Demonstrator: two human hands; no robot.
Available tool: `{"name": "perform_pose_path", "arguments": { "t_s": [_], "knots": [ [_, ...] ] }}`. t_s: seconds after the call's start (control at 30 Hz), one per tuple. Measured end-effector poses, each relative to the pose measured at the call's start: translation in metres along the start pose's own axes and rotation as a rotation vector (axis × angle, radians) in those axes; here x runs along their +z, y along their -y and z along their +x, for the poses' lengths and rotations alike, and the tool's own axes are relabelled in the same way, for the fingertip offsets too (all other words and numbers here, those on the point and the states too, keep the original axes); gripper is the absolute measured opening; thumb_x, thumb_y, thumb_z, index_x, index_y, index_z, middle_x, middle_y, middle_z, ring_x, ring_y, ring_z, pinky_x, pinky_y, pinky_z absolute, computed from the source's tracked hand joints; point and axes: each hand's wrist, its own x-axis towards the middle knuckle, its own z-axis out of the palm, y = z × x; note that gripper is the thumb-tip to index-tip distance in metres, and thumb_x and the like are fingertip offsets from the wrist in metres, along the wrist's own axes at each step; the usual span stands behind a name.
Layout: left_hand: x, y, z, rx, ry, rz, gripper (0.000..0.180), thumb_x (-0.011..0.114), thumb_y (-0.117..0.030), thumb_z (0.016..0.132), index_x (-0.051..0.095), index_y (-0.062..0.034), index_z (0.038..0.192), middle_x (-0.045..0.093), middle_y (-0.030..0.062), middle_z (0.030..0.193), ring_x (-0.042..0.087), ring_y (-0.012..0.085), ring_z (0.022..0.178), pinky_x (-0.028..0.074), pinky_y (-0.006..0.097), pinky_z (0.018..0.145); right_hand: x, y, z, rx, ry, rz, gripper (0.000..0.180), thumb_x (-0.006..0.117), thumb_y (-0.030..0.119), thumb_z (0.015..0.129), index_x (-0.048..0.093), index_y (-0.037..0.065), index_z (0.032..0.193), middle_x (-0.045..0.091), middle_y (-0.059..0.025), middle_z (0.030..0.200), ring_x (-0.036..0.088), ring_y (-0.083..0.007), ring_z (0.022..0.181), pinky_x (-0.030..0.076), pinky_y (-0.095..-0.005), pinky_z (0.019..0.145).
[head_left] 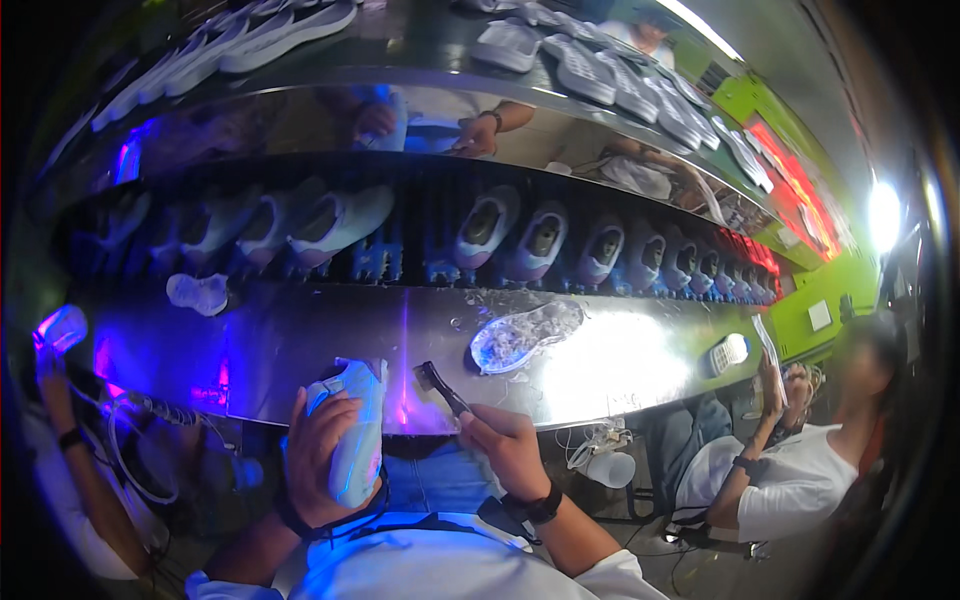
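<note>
Left hand (322,455) wrapping around a pale shoe upper (355,435), fingers curled tight, holding it upright against the near edge of the shiny metal counter (300,335). Right hand (505,440) pinching the handle of a small dark brush (440,385), bristle end pointing up over the counter, just beside the shoe. Lying further along the counter: a clear sole (525,335), well apart from both hands. Running behind: a conveyor row of shoes (540,240). Seemingly brushing the upper; next, probably needing the bristles brought onto the shoe's surface.
</note>
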Motion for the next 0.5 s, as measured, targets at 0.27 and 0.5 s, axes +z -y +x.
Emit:
{"name": "perform_pose_path", "arguments": {
  "t_s": [0.27, 0.5],
  "knots": [
    [0.013, 0.015, -0.027, 0.061, 0.018, 0.036, 0.068, 0.082, -0.026, 0.072, 0.048, -0.0107, 0.128, 0.064, 0.0159, 0.125, 0.062, 0.0384, 0.123, 0.023, 0.071, 0.119, 0.023, -0.028, 0.040, -0.104, -0.030, -0.283, 0.034, 0.069, 0.028, 0.100, 0.074, -0.004, 0.110, 0.068, -0.0092, 0.071, 0.059, -0.0113, 0.064, 0.047, -0.0308, 0.060],
    [0.021, 0.013, -0.033, 0.011, -0.070, -0.041, 0.058, 0.081, -0.025, 0.078, 0.051, -0.0115, 0.126, 0.067, 0.0128, 0.126, 0.062, 0.0366, 0.125, 0.020, 0.073, 0.119, 0.031, -0.035, 0.035, -0.202, -0.068, -0.345, 0.031, 0.069, 0.027, 0.099, 0.075, -0.002, 0.111, 0.067, -0.0118, 0.072, 0.058, -0.0140, 0.062, 0.046, -0.0333, 0.059]
  ]
}}
